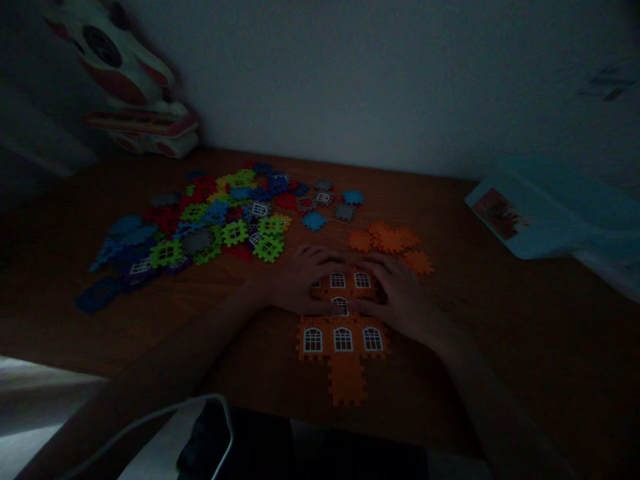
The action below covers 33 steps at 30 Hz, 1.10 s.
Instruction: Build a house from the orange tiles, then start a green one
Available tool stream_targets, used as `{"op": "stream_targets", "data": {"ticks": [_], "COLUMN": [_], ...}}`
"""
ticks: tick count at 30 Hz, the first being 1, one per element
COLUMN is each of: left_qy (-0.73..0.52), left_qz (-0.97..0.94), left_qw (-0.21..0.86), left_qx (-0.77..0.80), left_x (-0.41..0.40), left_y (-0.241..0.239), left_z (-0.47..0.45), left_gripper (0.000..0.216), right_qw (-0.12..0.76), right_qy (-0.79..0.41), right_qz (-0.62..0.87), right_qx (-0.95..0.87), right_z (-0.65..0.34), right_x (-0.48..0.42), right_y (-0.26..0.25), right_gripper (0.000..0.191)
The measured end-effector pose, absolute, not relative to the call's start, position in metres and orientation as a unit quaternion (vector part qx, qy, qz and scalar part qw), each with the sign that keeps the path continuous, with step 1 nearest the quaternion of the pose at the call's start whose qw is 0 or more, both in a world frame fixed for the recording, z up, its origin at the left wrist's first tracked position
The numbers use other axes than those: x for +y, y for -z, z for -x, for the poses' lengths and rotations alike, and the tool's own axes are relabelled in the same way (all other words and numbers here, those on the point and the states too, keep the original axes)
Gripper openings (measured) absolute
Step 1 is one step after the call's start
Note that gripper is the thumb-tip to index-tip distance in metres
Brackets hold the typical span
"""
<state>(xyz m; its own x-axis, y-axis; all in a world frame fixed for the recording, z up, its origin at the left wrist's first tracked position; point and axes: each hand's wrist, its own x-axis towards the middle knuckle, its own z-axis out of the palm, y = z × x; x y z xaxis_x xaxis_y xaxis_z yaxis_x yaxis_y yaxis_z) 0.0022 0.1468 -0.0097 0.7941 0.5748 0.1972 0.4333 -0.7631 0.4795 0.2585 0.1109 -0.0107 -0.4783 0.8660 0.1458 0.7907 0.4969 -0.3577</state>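
Before me on the table lies a flat panel of joined orange interlocking tiles (327, 339), several of them fitted with white arched windows. One plain orange tile (347, 379) juts from its near edge. My left hand (306, 280) grips the panel's left side, fingers curled over the far edge and thumb near the middle window. From the right, my right hand (395, 290) holds it likewise, its thumb close to the left one. Both hands cover parts of the side and upper tiles. Just beyond them sits a small pile of loose orange tiles (390, 237).
A heap of mixed-colour tiles (215, 213) spreads over the left of the table. A toy keyboard with an animal figure (145, 123) stands at the back left. At the right is a light-blue box-like object (545, 213). A white cable (190, 402) crosses my left arm's side.
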Motion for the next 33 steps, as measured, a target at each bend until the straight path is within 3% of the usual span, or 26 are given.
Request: {"op": "stream_targets", "data": {"ticks": [4, 14, 20, 26, 33], "left_qy": [-0.164, -0.160, -0.158, -0.156, -0.168], "left_qz": [-0.926, -0.921, -0.923, -0.923, -0.916], "left_qw": [0.201, 0.218, 0.211, 0.220, 0.236], "left_qx": [0.273, 0.281, 0.279, 0.273, 0.279], "left_x": [0.1461, 0.1466, 0.1459, 0.1486, 0.1496], "left_y": [0.0086, 0.0085, 0.0066, 0.0089, 0.0117], "left_z": [-0.0027, -0.0052, -0.0044, -0.0025, -0.0032], "left_gripper": [0.075, 0.079, 0.075, 0.072, 0.075], "right_qw": [0.136, 0.121, 0.141, 0.143, 0.140], "right_qy": [-0.142, -0.156, -0.158, -0.148, -0.140], "right_qz": [0.488, 0.505, 0.494, 0.495, 0.509], "right_qx": [-0.850, -0.840, -0.843, -0.844, -0.837], "right_z": [-0.2589, -0.2550, -0.2566, -0.2580, -0.2549], "right_x": [0.1085, 0.1070, 0.1056, 0.1067, 0.1078], "right_y": [0.0058, 0.0069, 0.0083, 0.0109, 0.0136], "right_gripper": [0.077, 0.080, 0.076, 0.060, 0.060]}}
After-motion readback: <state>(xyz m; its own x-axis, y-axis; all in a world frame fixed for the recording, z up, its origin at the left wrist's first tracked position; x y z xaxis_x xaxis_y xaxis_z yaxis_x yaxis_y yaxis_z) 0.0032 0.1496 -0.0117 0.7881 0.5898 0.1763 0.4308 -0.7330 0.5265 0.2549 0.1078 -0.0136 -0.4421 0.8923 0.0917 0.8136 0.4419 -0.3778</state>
